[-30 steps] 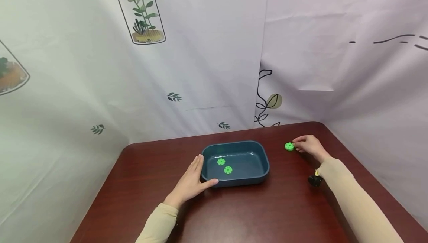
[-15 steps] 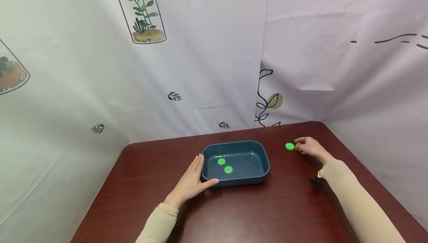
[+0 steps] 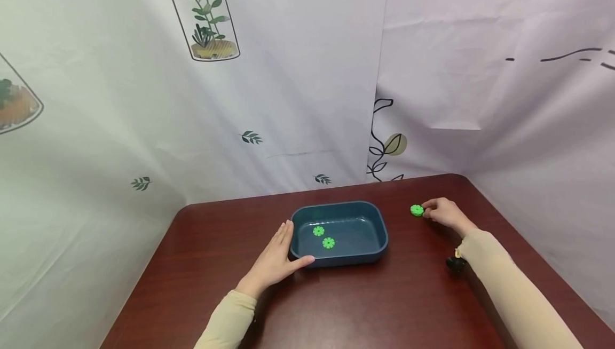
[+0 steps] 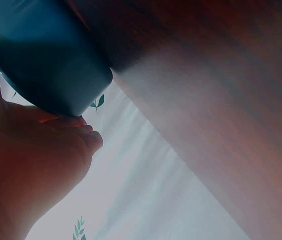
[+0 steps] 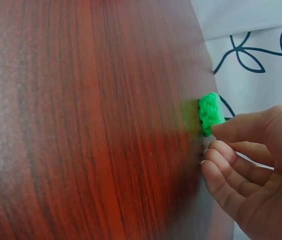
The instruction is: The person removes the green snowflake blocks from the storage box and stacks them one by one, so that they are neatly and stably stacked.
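My left hand (image 3: pixel 274 255) rests on the left end of a dark blue rectangular dish (image 3: pixel 381 242), fingers along the side and thumb at the front rim. In the left wrist view the dish's wall (image 4: pixel 45 55) meets the fingers. Two notched green plastic discs, a farther one (image 3: pixel 318 230) and a nearer one (image 3: pixel 329 243), lie flat in the dish. Right of it stands a short stack of similar green discs (image 5: pixel 210 112). My right hand (image 3: pixel 444 213) pinches at the stack's edge with thumb and fingertips, while its other fingers are loosely bent.
The reddish-brown wooden table (image 3: pixel 384 306) has a rounded far right corner. White cloth with printed plants (image 3: pixel 307 98) hangs behind and on both sides. A small black device (image 3: pixel 455 264) sits by the right wrist.
The right fingertips drew slightly apart from the green stack half a second ago and are back at its edge. The left hand, the dish and the two discs in it stay put.
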The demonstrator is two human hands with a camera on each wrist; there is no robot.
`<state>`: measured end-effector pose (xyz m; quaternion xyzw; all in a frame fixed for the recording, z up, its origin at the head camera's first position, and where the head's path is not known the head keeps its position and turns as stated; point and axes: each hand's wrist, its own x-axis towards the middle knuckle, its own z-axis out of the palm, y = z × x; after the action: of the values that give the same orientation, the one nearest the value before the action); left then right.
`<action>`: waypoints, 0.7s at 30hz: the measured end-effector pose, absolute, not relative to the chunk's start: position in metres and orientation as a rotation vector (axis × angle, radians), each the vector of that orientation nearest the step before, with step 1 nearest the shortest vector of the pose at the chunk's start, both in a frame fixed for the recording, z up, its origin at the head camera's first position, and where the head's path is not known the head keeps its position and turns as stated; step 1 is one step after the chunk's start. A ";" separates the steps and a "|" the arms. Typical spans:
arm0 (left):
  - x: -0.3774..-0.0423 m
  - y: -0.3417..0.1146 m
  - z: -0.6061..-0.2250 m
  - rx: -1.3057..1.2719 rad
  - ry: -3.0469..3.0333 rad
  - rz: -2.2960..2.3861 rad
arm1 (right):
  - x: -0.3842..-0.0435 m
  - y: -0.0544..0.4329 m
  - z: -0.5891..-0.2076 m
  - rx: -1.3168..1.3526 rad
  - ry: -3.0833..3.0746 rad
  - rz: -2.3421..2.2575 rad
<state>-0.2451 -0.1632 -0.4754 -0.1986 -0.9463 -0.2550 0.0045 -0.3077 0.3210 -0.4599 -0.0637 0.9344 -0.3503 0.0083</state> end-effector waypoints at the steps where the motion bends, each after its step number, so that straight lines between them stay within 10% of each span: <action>1: -0.245 -0.163 -0.475 -0.622 -2.962 -0.800 | -0.307 0.321 -0.460 -0.203 2.920 -1.095; 21: -0.244 -0.162 -0.473 -0.609 -2.984 -0.773 | -0.306 0.320 -0.460 -0.211 2.914 -1.095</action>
<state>-0.2443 -0.1624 -0.4732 -0.1939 -0.9497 -0.2459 -0.0002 -0.3062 0.3197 -0.4602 -0.0675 0.9339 -0.3509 0.0109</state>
